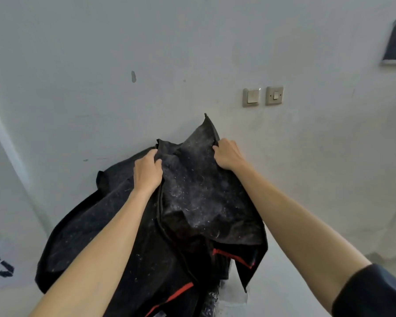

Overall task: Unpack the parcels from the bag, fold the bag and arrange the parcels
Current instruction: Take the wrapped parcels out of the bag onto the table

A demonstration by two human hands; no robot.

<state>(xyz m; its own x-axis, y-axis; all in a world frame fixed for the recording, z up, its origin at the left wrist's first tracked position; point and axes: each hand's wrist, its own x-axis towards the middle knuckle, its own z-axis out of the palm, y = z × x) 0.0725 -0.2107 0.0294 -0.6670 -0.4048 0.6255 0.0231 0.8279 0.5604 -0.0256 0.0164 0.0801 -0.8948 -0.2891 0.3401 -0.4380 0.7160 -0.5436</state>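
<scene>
In the head view, the person holds up a large black felt-like fabric bag (192,202) with thin red trim lines, in front of a pale grey wall (101,65). The left hand (146,171) is closed around a bunch of the fabric at the upper left of the raised part. The right hand (228,154) is also closed, its fingers curled over the upper right edge just below a pointed corner of the cloth. The two hands are a little apart, so the cloth between them is stretched into a loose panel. I think this grip serves to lift the bag by its bottom, to shake it empty or to spread it for folding.

The bag hangs from the hands in the middle of the view, with its long axis running from the raised corner near the wall down toward the person. The lower part points down and spreads to the left. At the bottom edge something shiny and clear (212,300), maybe a wrapped parcel, shows under the cloth, but I cannot tell for sure. Two beige wall switches (262,96) sit above and to the right of the bag.
</scene>
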